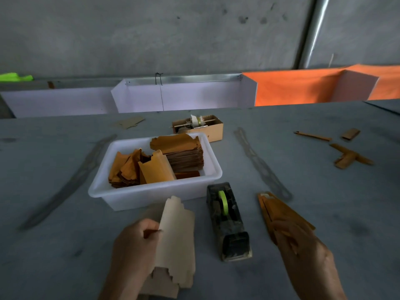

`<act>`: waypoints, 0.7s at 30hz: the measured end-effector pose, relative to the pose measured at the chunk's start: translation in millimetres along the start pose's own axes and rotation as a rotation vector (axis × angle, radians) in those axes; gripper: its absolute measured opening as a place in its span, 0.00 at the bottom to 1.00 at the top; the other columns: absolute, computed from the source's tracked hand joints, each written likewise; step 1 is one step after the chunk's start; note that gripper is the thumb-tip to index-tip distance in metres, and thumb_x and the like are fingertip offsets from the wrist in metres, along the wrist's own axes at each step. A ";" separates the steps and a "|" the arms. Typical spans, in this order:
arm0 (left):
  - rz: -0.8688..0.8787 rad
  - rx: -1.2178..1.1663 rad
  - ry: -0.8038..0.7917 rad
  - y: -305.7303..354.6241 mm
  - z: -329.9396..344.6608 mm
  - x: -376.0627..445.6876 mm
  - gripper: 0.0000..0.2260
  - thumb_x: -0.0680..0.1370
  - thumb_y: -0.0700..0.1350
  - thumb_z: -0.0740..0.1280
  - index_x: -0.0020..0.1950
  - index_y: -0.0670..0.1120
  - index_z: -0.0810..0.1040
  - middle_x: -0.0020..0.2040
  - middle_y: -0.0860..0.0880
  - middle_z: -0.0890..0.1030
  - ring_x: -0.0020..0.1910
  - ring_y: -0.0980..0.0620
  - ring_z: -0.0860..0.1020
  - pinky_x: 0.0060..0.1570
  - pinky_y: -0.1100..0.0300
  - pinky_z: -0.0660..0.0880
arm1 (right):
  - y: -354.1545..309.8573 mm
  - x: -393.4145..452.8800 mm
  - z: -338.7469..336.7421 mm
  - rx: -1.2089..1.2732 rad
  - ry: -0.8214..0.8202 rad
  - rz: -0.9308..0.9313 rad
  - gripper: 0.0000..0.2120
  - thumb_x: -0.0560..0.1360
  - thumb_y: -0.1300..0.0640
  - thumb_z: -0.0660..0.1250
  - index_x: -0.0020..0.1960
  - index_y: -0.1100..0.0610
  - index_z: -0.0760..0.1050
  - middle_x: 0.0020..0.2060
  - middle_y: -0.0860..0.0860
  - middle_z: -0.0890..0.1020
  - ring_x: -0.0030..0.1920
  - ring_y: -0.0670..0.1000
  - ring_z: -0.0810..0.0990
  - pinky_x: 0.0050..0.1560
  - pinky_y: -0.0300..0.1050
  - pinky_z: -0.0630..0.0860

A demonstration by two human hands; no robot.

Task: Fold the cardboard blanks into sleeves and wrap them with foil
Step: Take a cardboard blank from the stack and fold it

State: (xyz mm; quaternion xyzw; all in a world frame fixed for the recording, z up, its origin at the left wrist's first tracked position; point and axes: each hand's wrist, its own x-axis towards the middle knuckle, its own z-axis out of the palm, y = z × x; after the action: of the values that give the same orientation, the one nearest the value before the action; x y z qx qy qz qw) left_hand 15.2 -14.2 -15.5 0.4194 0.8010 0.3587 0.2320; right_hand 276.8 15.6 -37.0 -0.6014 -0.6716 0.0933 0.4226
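My left hand (133, 245) grips a stack of pale cardboard blanks (176, 241) near the table's front edge, thumb on the top sheet. To the right, my right hand (303, 252) holds a bundle of flat golden foil pieces (275, 211) that points away from me, its far end low over the table. Between both hands stands a black tape dispenser (227, 221) with a green roll. Behind it a white plastic tub (155, 192) holds a stack of golden foil-covered sleeves (181, 154) and several loose ones.
A small open cardboard box (213, 128) with tape scraps stands behind the tub. Golden strips and a small sleeve (350, 134) lie at the far right. A flat blank (129, 122) lies at the far left. White and orange partitions (184, 98) border the grey table.
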 end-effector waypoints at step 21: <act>-0.041 -0.691 -0.444 35.5 6.0 -32.6 0.19 0.55 0.53 0.79 0.44 0.52 0.85 0.44 0.44 0.86 0.47 0.43 0.83 0.51 0.48 0.78 | -79.1 -10.2 14.5 0.908 -0.443 0.608 0.05 0.69 0.69 0.70 0.41 0.61 0.80 0.28 0.54 0.81 0.34 0.52 0.78 0.40 0.49 0.74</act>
State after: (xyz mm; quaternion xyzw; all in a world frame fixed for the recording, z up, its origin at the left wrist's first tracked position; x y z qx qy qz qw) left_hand 54.8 -25.4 10.3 0.3682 0.5722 0.5026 0.5334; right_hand 208.5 -8.5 -0.7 -0.4919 -0.4342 0.6120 0.4415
